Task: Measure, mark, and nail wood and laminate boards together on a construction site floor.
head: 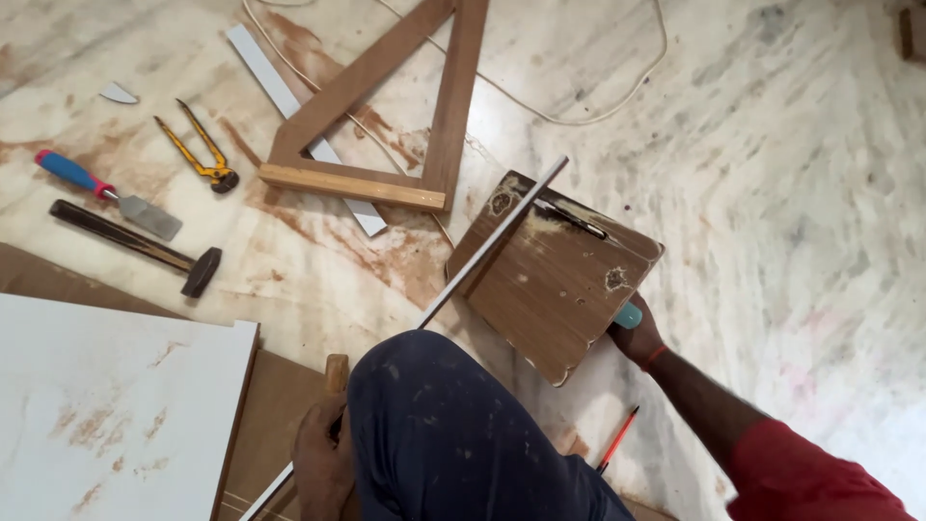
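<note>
From the head view, we sit on the marble floor [772, 193] with a knee [453, 434] in dark trousers in the middle of the picture. Our left hand [323, 458] is closed around the near end of a long thin strip [492, 241], next to a wooden handle [336, 371] that stands just above the fist. The strip runs up and away from us and lies across a brown board [555, 289]. Our right hand [637, 338] reaches under the far edge of that board and grips something with a teal handle [628, 315]; its working end is hidden, so we cannot tell what tool it is.

We judge the work to be at an early point: the strip is laid on the board, and we see no cut or fixing on it.

A triangular wooden frame [386, 125] lies beyond, over a flat white bar [289, 106]. To the left are pincers [198, 150], a blue-handled chisel [106, 193] and a hammer [140, 246]. A white panel [106, 405] lies near our left side, a red pencil [617, 439] by the right forearm, and a cord [579, 111] loops across the floor. Nothing blocks the hands.
</note>
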